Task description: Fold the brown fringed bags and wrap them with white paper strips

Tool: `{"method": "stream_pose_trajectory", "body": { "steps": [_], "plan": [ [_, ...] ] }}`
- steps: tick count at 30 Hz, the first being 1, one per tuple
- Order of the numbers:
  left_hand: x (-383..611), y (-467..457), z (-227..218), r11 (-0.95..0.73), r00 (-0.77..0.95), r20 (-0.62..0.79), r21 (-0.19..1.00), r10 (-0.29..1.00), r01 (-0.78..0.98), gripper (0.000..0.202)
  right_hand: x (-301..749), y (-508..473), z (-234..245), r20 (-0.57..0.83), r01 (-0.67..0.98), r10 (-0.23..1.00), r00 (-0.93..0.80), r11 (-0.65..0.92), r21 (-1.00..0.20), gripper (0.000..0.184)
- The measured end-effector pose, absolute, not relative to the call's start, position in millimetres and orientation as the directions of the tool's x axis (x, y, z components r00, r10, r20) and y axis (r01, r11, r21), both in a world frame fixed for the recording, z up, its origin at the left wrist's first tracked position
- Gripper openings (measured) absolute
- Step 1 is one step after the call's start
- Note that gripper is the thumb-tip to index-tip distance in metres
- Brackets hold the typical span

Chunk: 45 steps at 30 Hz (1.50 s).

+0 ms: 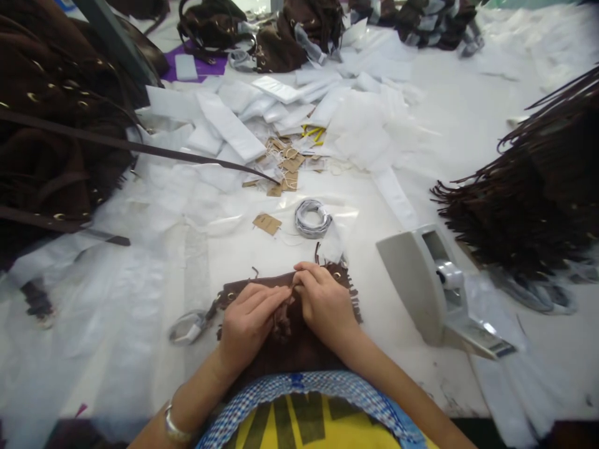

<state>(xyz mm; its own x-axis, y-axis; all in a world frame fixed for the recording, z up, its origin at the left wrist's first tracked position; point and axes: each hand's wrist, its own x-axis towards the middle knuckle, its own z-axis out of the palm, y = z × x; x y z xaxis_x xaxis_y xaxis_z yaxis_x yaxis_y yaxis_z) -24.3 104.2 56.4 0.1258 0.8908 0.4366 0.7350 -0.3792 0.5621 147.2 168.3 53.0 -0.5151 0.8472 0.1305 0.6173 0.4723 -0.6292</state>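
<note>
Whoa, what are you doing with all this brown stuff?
A person is bent over what looks like a brown fringed bag. Their left hand and right hand meet at its upper middle, the right one pinching a bit of it; the left fingertips are too hidden to tell. Just beyond it lie a grey coil and a cardboard tag. A tape dispenser sits to the right, and a dark fringed pile lies past that.
</note>
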Motion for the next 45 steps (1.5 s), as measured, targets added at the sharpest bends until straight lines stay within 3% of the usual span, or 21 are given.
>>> {"method": "stream_pose_trajectory", "body": {
  "steps": [7, 10, 13, 16, 21, 23, 27, 30, 37, 45],
  "plan": [
    [-24, 93, 58, -0.389, 0.106, 0.467, 0.567, 0.878, 0.726, 0.034, 146, 169, 53, 0.111, 0.61, 0.883, -0.455, 0.4, -0.684, 0.017],
    [-23, 93, 57, -0.322, 0.057, 0.416, 0.602, 0.907, 0.731, 0.031, 152, 164, 58, 0.204, 0.554, 0.868, -0.452, 0.452, -0.699, 0.021],
    [-23, 94, 54, -0.204, -0.018, 0.321, 0.644, 0.947, 0.737, 0.034, 158, 157, 69, 0.344, 0.412, 0.73, -0.591, 0.64, -0.649, 0.036],
    [-24, 96, 51, -0.125, -0.078, 0.278, 0.641, 0.958, 0.757, 0.039, 156, 155, 75, 0.352, 0.324, 0.577, -0.737, 0.758, -0.566, 0.045],
    [-30, 102, 53, -0.122, -0.042, 0.283, 0.534, 0.958, 0.837, 0.038, 143, 159, 65, 0.32, 0.277, 0.501, -0.804, 0.792, -0.544, 0.032],
    [-32, 105, 55, -0.11, -0.035, 0.267, 0.506, 0.963, 0.855, 0.035, 141, 160, 59, 0.345, 0.255, 0.528, -0.777, 0.763, -0.593, 0.027],
    [-33, 110, 60, -0.094, -0.049, 0.238, 0.552, 0.97, 0.829, 0.024, 141, 162, 55, 0.372, 0.258, 0.711, -0.596, 0.608, -0.751, 0.02],
    [-33, 112, 61, -0.117, -0.036, 0.251, 0.568, 0.967, 0.815, 0.016, 141, 163, 54, 0.361, 0.264, 0.775, -0.519, 0.547, -0.794, 0.015],
    [-35, 115, 55, -0.155, 0.007, 0.258, 0.561, 0.966, 0.813, 0.011, 144, 165, 46, 0.365, 0.288, 0.73, -0.578, 0.601, -0.746, 0.029],
    [-33, 113, 48, -0.136, -0.036, 0.278, 0.575, 0.96, 0.807, 0.013, 149, 165, 50, 0.49, 0.19, 0.71, -0.506, 0.646, -0.739, 0.031]
  ]
}}
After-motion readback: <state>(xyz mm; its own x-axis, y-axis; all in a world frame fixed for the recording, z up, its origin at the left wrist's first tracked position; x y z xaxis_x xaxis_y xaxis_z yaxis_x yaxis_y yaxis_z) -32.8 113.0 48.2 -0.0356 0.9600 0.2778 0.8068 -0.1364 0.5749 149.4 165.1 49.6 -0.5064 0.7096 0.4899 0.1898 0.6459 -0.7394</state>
